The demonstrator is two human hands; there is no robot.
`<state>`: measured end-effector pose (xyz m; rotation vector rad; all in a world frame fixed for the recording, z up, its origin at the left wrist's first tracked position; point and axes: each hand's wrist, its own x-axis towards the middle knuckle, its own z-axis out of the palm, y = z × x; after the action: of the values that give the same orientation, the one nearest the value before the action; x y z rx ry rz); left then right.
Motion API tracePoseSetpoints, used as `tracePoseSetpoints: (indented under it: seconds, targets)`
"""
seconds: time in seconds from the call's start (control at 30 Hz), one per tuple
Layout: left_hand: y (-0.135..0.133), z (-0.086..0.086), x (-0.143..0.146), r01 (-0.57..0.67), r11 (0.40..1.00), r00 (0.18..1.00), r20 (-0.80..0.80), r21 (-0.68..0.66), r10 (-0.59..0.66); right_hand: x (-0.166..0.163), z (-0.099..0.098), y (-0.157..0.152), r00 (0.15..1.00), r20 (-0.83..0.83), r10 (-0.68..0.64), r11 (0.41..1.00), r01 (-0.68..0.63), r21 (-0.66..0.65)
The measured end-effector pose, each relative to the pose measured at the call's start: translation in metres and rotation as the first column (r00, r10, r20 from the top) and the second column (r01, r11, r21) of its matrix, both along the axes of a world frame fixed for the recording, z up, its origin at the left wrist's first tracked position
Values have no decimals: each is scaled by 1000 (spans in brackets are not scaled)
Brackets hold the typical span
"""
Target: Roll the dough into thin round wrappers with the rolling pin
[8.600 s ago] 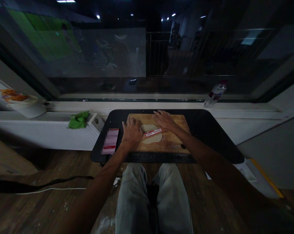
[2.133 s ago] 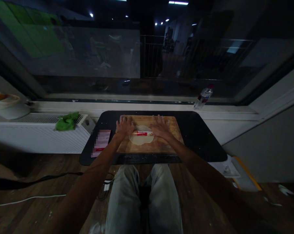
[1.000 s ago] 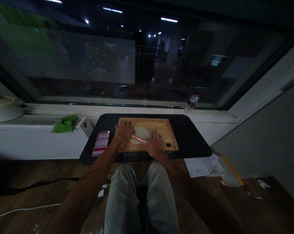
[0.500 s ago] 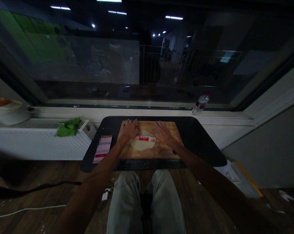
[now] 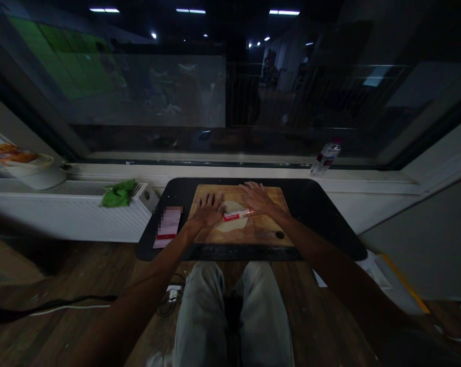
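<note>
A thin round sheet of dough [image 5: 232,225] lies on a wooden cutting board [image 5: 259,234]. Across the dough rests a rolling pin [image 5: 237,214] with a red and white label, tilted so its right end is farther from me. My left hand [image 5: 207,211] presses flat over the pin's left end, fingers stretched out and spread. Over the right end lies my right hand [image 5: 259,199], its fingers also extended and pointing away to the left. Both palms hide the pin's ends.
The board sits on a small black table [image 5: 320,214]. A pink and white packet [image 5: 168,227] lies on its left side. A plastic bottle [image 5: 325,158] stands on the windowsill. A green cloth [image 5: 118,193] drapes over the radiator [image 5: 100,219], near a white container [image 5: 43,173].
The rolling pin has turned from nearly level to slanted. My right hand has moved slightly farther away, my left hand slightly nearer. The whole view has shifted a little.
</note>
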<state>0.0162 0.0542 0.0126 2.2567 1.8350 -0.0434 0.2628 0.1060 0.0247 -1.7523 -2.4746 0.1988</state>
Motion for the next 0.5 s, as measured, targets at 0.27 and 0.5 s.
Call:
tracePoseSetpoints:
  seconds: [0.27,0.5]
  targets:
    - [-29,1,4,18,997,1000,-11,78,-17,6,-7,-22,998,59,-1,1000,3,-31]
    - [-57,8,9,38,994,999,-27,107,-36,11,-9,-60,999,25,-27,999,26,29]
